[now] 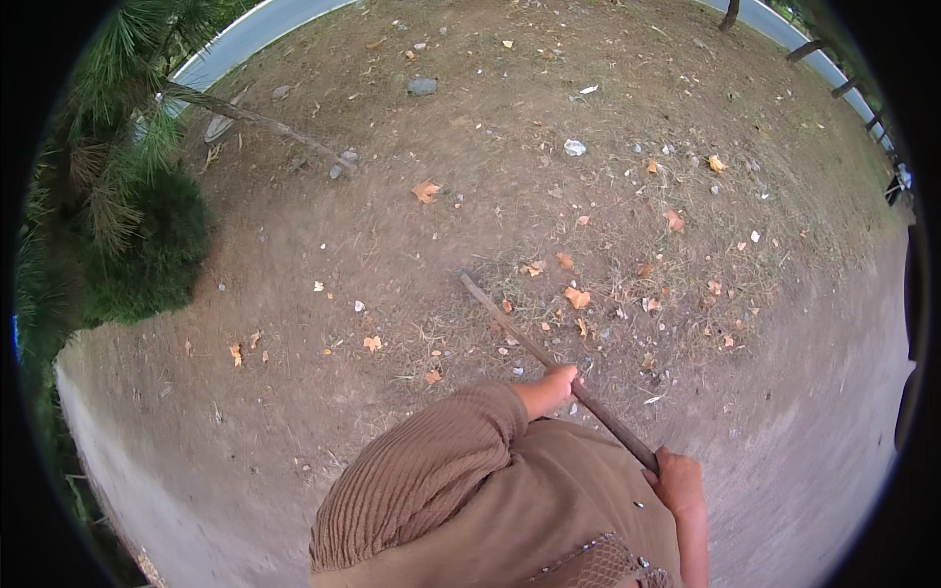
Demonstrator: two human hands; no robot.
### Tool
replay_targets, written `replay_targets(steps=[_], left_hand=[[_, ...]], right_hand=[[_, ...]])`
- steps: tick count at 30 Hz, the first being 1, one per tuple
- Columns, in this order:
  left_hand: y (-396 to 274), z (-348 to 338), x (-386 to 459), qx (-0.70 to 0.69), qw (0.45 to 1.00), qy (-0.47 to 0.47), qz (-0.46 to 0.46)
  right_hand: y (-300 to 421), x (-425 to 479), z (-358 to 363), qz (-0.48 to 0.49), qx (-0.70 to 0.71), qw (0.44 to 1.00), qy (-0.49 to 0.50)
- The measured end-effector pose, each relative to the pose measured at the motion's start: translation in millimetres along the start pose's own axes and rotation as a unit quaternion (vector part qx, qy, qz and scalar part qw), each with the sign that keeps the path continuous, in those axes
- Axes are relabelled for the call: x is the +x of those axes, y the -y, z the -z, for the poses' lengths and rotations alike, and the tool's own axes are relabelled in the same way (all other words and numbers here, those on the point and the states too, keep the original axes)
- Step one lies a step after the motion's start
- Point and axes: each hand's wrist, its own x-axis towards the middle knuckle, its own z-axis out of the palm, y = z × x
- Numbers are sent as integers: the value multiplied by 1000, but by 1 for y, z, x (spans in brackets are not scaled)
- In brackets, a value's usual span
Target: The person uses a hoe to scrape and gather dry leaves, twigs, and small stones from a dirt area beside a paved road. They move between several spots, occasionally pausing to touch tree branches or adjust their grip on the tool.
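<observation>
A long wooden handle (pixel 514 331) slants across the view, from the ground near the middle down to my body at the lower right. My left hand (pixel 560 378) is closed around its middle part. Near the handle's upper end at my right side, my right hand (pixel 673 476) grips it. The far end of the handle reaches to dry cut grass (pixel 492 283); the head of the tool, if there is one, is too blurred to tell. Orange fallen leaves (pixel 577 297) and pale stones (pixel 574 148) lie scattered about the bare soil.
A thin leaning tree trunk (pixel 272 125) and green pine branches (pixel 132 220) stand at the left. A grey flat stone (pixel 422 87) lies farther off. Beyond are a paved road (pixel 257 33) and more trunks (pixel 805 50). A distant person (pixel 898 180) is at the far right.
</observation>
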Motion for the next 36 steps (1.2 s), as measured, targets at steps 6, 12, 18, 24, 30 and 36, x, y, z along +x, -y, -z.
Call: replay_targets(steps=[6, 12, 18, 24, 30, 36], left_hand=[[-67, -8, -1, -7, 999, 22, 38], [-135, -36, -21, 17, 1000, -13, -2], [-305, -85, -6, -69, 982, -47, -171], [-479, -148, -23, -141, 958, -24, -250], [-539, -194, -37, -131, 958, 16, -253], [-543, -214, 18, -81, 991, 86, -59]], right_hand=[[8, 56, 54, -49, 82, 995, 23], [-68, 112, 30, -39, 179, 981, 71], [-110, 292, 8, 28, 316, 948, 11], [-49, 467, 115, 102, 265, 958, 28], [12, 597, 165, 168, 162, 972, 18], [21, 652, 211, 157, 57, 983, 76]])
